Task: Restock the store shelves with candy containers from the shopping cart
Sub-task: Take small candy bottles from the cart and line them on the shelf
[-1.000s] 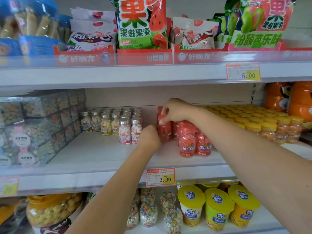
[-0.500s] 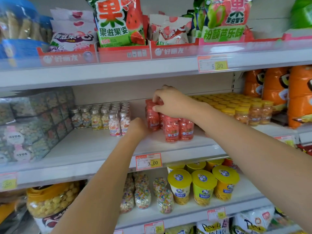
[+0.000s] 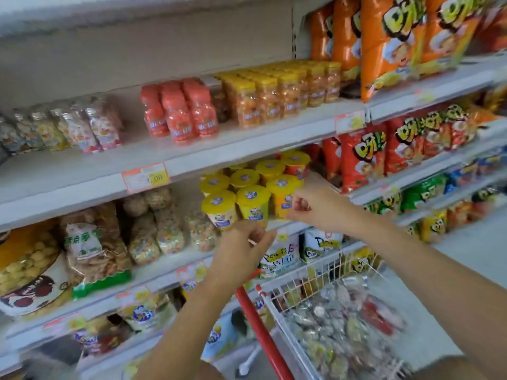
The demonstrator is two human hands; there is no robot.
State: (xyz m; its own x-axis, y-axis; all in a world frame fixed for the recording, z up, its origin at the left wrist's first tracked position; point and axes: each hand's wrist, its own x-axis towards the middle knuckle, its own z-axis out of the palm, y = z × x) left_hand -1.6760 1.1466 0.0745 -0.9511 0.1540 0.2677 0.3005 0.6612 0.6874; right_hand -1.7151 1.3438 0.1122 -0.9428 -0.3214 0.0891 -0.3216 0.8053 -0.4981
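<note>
Red candy bottles (image 3: 178, 113) stand in a tight group on the middle shelf (image 3: 82, 174), between clear multicoloured candy bottles (image 3: 82, 127) and yellow-lidded orange ones (image 3: 274, 94). Both my hands hang in the air below that shelf, in front of yellow-lidded cups (image 3: 247, 193). My left hand (image 3: 241, 250) has relaxed fingers and holds nothing. My right hand (image 3: 315, 207) is loosely curled and looks empty too. The white wire shopping cart (image 3: 315, 270) with its red handle (image 3: 260, 325) stands at the lower right, holding several blurred candy containers (image 3: 343, 319).
Orange snack bags (image 3: 397, 37) fill the upper right, red ones (image 3: 362, 157) sit below them. Bagged snacks (image 3: 96, 242) and a big jar (image 3: 24, 267) occupy the lower left shelf. Price tags (image 3: 145, 176) line the shelf edges. Floor shows at the right.
Both hands have left the red bottles and dropped below the middle shelf. My view has swung down and right, bringing the cart into sight.
</note>
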